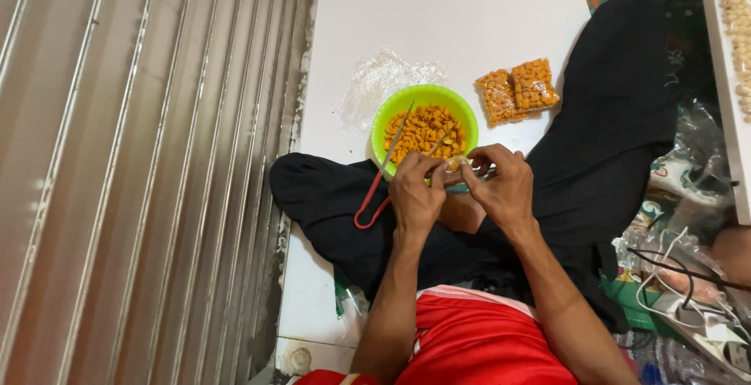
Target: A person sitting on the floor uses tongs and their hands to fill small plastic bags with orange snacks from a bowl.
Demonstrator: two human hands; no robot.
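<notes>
We counted one green bowl (381,123) of orange snack pieces (422,128), two sealed packets (517,90) of the same snacks lying side by side, touching, on the white board (469,17), and one heap of clear empty bags (383,80) just left of the bowl. One pair of scissors (381,172) with red handles rested with its blades on the bowl's rim and over the snacks; its long axis ran from the handles at the lower left, lying on our black trouser leg (321,189), up to the tips at the upper right.

Our two hands met just below the bowl, above our crossed legs. Our left hand (415,195) was curled, its fingertips pinched on a small clear bag (457,167). Our right hand (502,187) was curled in the same way, pinching the bag's other side. The bag sat between both sets of fingertips, close to the bowl's near rim; it was too small and too covered for us to tell which way its mouth faced.

A ribbed metal shutter (141,166) filled the left side. At the right lay white cables (680,283) and crumpled plastic wrapping (696,150), well apart from the hands. The scissors' handles lay just beside our left wrist.
</notes>
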